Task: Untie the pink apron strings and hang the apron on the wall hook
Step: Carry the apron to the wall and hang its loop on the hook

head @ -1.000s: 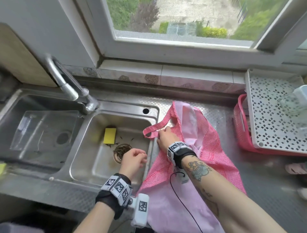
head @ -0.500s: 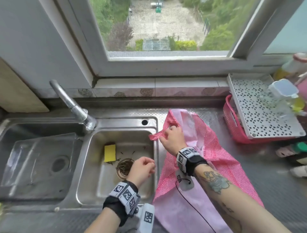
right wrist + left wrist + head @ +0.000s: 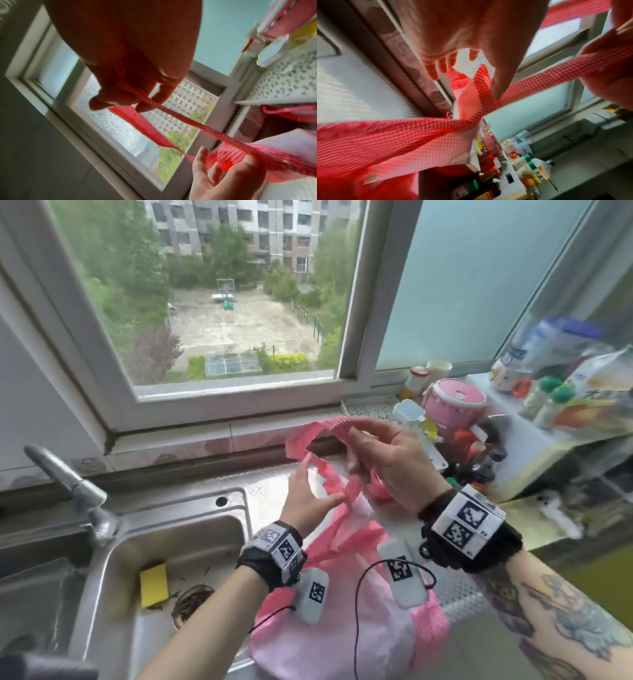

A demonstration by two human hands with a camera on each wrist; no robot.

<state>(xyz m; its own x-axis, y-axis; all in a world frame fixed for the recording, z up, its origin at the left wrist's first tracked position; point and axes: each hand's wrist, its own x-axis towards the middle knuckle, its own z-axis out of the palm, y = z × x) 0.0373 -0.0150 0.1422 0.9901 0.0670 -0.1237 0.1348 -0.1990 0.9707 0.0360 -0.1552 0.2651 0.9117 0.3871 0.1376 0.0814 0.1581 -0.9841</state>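
Note:
The pink gingham apron [image 3: 342,628] hangs from its strap [image 3: 325,426] over the counter beside the sink. My right hand [image 3: 356,446] is raised in front of the window sill and pinches the strap [image 3: 188,121] between thumb and fingers [image 3: 125,102]. My left hand [image 3: 318,484] is just below it, with fingers straight and spread. Its thumb touches the strap [image 3: 539,81] where it bunches into the bib. In the left wrist view the left hand [image 3: 467,81] is open and the right hand [image 3: 607,75] grips the strap. No wall hook is in view.
A steel double sink [image 3: 171,529] with a faucet [image 3: 65,477] and a yellow sponge [image 3: 154,585] lies to the left. On the right stands a white rack with a pink container [image 3: 455,402], bottles and packets. The window frame [image 3: 239,402] is close behind my hands.
My right hand has lifted the strap off the counter up toward the window. The left hand rose from over the sink, opened and came to the strap. The head view tilted upward.

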